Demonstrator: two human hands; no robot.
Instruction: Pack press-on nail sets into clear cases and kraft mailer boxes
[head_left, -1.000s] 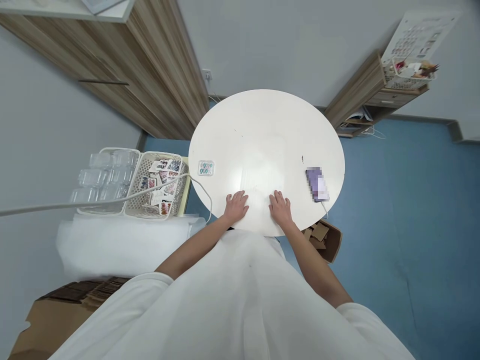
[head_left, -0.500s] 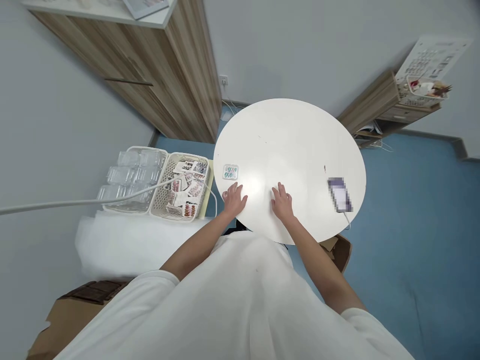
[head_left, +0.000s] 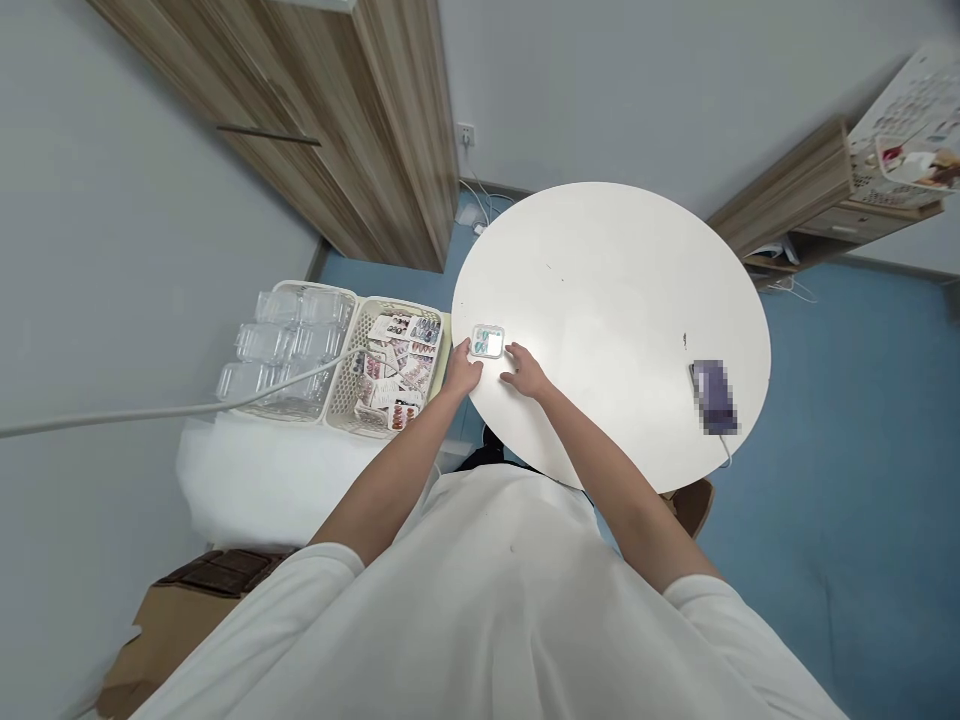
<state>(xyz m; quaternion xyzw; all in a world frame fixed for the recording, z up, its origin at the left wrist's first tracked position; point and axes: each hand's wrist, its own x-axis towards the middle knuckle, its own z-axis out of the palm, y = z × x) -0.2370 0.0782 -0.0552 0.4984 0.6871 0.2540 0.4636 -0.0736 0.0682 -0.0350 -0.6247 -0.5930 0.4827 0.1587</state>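
Note:
A small clear case (head_left: 481, 347) lies flat near the left edge of the round white table (head_left: 607, 290). Teal and pale oval pieces, which look like press-on nails, show inside it, and glare whitens its right half. Just left of the case is my left hand (head_left: 462, 372), fingers apart, the fingertips close to its lower left corner. On the opposite side my right hand (head_left: 526, 373) reaches in with fingers spread, their tips by its right edge. Whether either hand touches the case I cannot tell.
A phone (head_left: 715, 398), blurred out, lies at the table's right with a cable. Left of the table stand a basket (head_left: 343, 395) of nail sets and a basket of clear plastic boxes (head_left: 266, 342). A white cable (head_left: 187, 410) crosses before them. A wooden cabinet (head_left: 360, 150) rises behind.
Both hands have moved to the small case; the right hand has come left across the table and the left hand has gone slightly up beside it. The view has shifted a little.

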